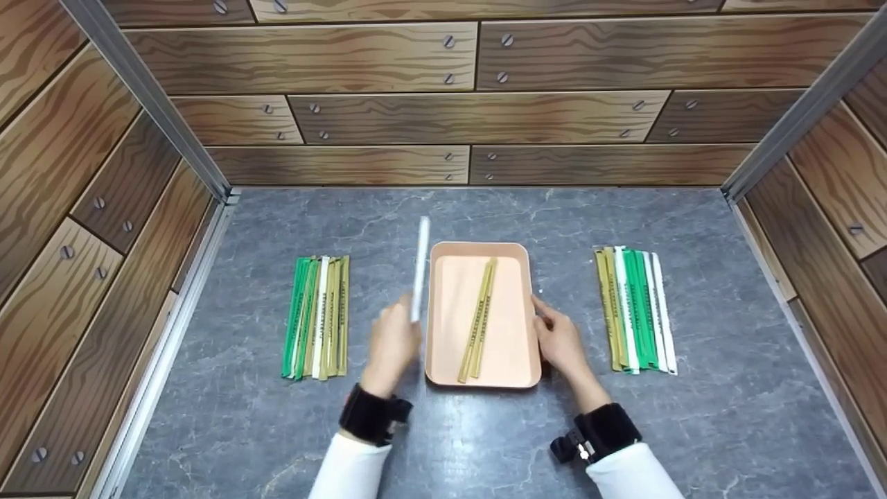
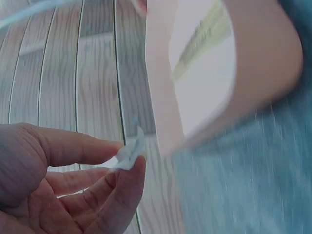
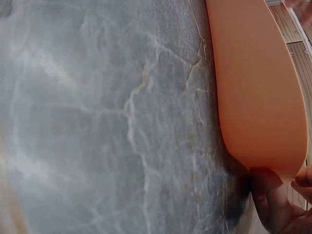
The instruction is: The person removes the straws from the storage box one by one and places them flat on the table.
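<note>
My left hand [image 1: 395,339] pinches one end of a long, slim white wrapped stick [image 1: 420,270] between thumb and fingers, just left of the tray. In the left wrist view the pale wrapper end [image 2: 130,153] shows between the fingertips. A shallow peach tray [image 1: 443,374] stands in the middle, with two gold wrapped sticks [image 1: 478,319] with dark print lying in it, overlapping at a slight slant. My right hand [image 1: 560,343] grips the tray's right edge; in the right wrist view the fingers [image 3: 269,197] hold it at a corner.
To the left lies a row of green, gold and white wrapped sticks [image 1: 322,319]. Another row of gold, white and green wrapped sticks [image 1: 632,312] lies to the right. The grey marbled tabletop [image 1: 242,430] is enclosed by wood-patterned walls [image 1: 388,118] at the back and sides.
</note>
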Available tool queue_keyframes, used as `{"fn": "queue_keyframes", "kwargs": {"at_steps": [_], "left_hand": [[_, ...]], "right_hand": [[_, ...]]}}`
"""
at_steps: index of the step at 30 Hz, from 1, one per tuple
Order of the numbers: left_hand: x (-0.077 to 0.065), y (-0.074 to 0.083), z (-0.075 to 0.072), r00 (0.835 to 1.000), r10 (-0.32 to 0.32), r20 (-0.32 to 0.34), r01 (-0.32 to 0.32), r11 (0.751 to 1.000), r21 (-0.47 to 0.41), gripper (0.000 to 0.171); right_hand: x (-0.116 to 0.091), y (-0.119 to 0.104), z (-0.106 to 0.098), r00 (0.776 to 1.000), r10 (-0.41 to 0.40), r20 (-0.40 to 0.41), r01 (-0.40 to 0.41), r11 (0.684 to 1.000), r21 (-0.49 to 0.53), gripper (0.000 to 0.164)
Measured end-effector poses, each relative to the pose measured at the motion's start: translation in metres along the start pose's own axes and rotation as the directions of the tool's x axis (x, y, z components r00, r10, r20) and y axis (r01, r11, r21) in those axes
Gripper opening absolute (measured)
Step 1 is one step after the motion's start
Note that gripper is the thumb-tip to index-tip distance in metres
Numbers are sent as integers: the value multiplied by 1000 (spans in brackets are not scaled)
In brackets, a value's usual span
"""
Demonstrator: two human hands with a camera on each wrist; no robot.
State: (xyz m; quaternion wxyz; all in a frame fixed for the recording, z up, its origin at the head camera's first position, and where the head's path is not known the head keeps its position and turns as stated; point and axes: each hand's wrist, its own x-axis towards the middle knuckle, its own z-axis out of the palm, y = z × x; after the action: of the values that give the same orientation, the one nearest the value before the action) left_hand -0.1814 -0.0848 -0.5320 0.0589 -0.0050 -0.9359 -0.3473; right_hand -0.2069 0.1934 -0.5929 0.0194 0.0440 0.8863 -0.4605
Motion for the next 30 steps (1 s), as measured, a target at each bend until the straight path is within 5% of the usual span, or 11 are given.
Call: {"fn": "queue_keyframes", "kwargs": {"at_steps": [7,16,30], "left_hand": [[-3,-40,-26,992,-105,-73,104,994,-26,50],[-8,-78,-39,975,-209,-74,217,969,114,52],[-12,-97,-34,944,-330,16,322,932,168,53]], "right_hand": [[-1,1,-1,1000,1,12,-2,1000,22,42],[0,2,0,1000,-2,-3,2,1000,13,42],[0,2,1,1000,-5,-17,5,1000,-7,41]]}}
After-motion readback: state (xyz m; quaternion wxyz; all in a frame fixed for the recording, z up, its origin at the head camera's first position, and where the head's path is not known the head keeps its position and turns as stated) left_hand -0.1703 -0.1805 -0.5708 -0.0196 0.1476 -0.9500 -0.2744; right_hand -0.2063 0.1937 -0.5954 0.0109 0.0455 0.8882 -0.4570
